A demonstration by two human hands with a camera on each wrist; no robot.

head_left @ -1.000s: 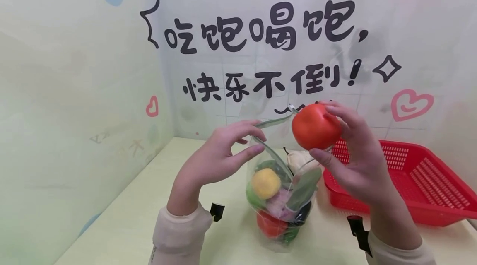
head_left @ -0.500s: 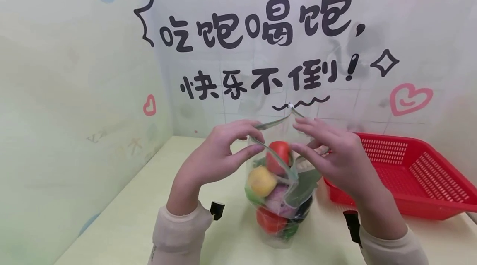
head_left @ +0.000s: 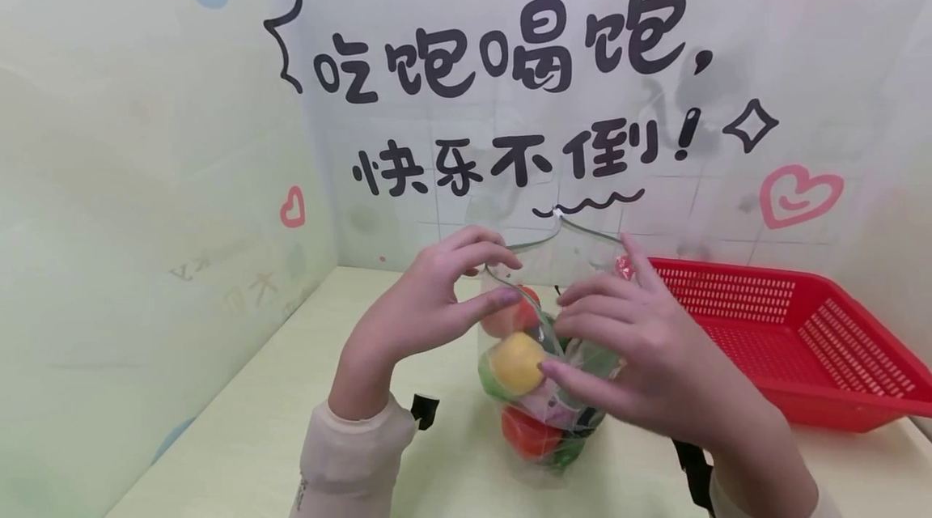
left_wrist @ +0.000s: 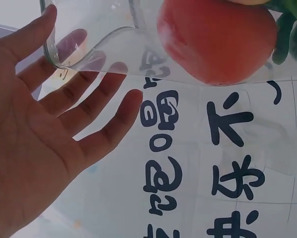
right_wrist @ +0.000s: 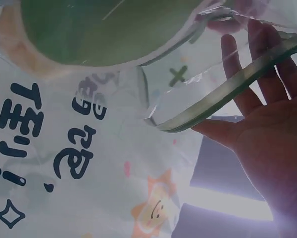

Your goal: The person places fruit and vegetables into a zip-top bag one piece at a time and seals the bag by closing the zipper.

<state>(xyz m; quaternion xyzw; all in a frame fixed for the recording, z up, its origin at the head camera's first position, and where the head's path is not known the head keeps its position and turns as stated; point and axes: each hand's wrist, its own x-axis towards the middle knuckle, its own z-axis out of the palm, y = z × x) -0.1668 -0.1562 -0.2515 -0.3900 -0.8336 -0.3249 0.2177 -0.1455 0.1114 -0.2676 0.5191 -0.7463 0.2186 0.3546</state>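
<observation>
A clear zip bag (head_left: 531, 469) with a green seal strip stands on the table, filled with produce. Its mouth gapes, the slider at the top. In it are a red tomato (head_left: 501, 324) high on the left, a yellow round fruit (head_left: 518, 363) and a second red tomato (head_left: 530, 430) lower down. My left hand (head_left: 444, 287) is at the left of the mouth, relaxed thumb and fingers spreading the rim. My right hand (head_left: 641, 348) is spread at the right side, index finger by the rim and the others over the bag's front. A large green item (right_wrist: 109, 29) shows through the plastic.
A red perforated plastic basket (head_left: 837, 413) stands on the table at the right, just behind the right hand. The pale tabletop (head_left: 247, 429) meets a wall (head_left: 466, 121) with black lettering at the back and another wall at the left.
The right hand has lowered the tomato into the bag, let it go and spread its fingers over the front. The tomato now lies on the left inside. The left hand has barely moved.
</observation>
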